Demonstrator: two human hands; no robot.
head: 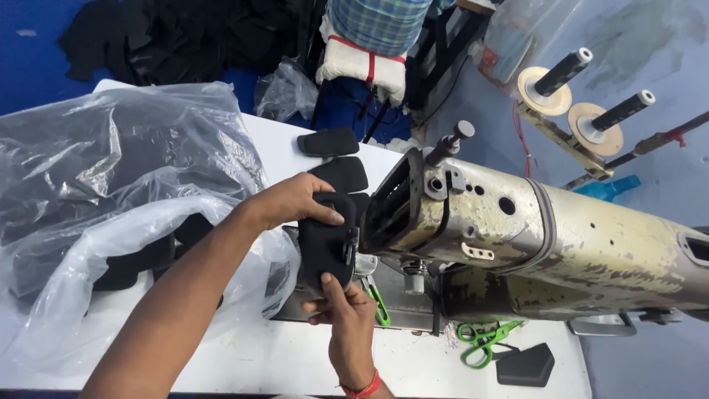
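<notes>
Lying at frame centre against the needle end of the worn sewing machine (517,236), a black padded fabric piece (323,247) is pinched at its upper edge by the left hand (295,201) and at its lower edge by the right hand (347,325). It is judged light, soft and bendable, with little slip, best held by its edges. More black pieces (329,142) are stacked in the upper centre.

Two hands (295,199) (347,318), one sewing machine (532,236), two thread spindles (561,74) (620,111), one pair of green scissors (484,341) — four black pads (325,244) (329,142) (341,174) (526,365)
</notes>
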